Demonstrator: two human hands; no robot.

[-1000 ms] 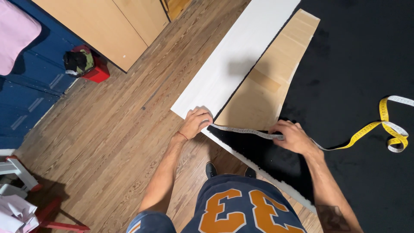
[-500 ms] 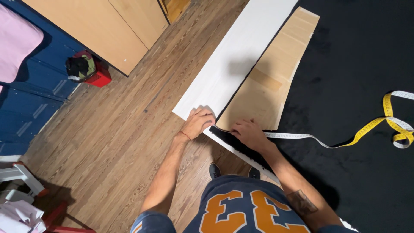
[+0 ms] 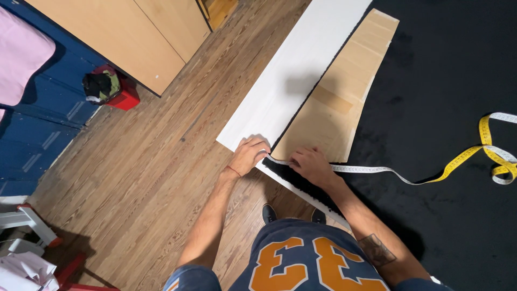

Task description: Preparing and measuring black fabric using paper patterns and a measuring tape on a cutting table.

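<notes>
Head view, looking straight down at the floor. Left hand (image 3: 249,155) rests on the near corner of a long white board (image 3: 301,70); fingers (image 3: 257,144) spread and flat, pressing down rather than gripping, thumb toward the board's end edge. Judged purpose: pins the tape's end at that corner so it cannot slide.

Right hand (image 3: 312,166) lies palm-down just beside, at the near end of a brown cardboard sheet (image 3: 336,102). Its fingers (image 3: 299,159) are drawn together over a measuring tape (image 3: 377,170); whether they pinch the tape or only press it flat I cannot tell.

Tape position: starts under the left thumb, runs as a short taut white stretch between the two hands, passes beneath the right fingers, then trails off slack to the right across black fabric (image 3: 447,81), ending in a loose yellow coil (image 3: 498,161) well apart from both hands. The taut part crosses the near ends of board and cardboard, roughly square to their length.

Board and cardboard lie side by side, long edges near each other with a dark gap between. Wood floor (image 3: 134,178) carries the board; cardboard sits on the fabric.

Surroundings: red box (image 3: 121,94) near a wooden cabinet (image 3: 124,37), upper left.
</notes>
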